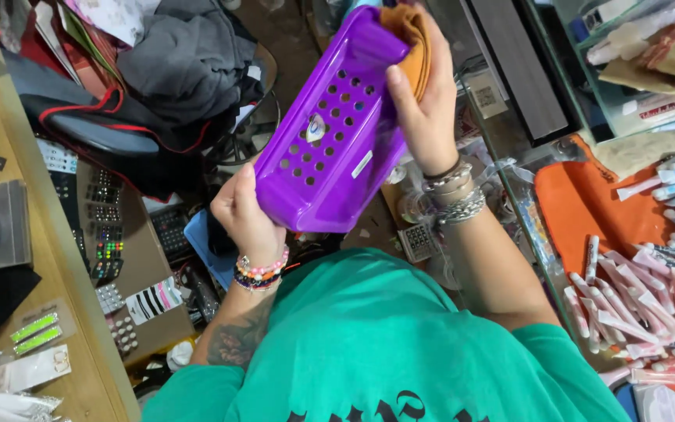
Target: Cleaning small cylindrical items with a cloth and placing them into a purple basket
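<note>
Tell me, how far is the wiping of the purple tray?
Done: nothing shows finished. In hand: left hand holds the purple tray tilted up, and right hand presses an orange cloth on its far end. Left: the holed bottom, which the cloth does not touch.

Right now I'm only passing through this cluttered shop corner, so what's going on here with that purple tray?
A person in a teal shirt holds a purple perforated tray up with both hands. The left hand grips its near lower corner. The right hand holds the far end, pressing an orange-brown cloth against it. To the right, many small pink tubes lie on an orange surface.
</note>
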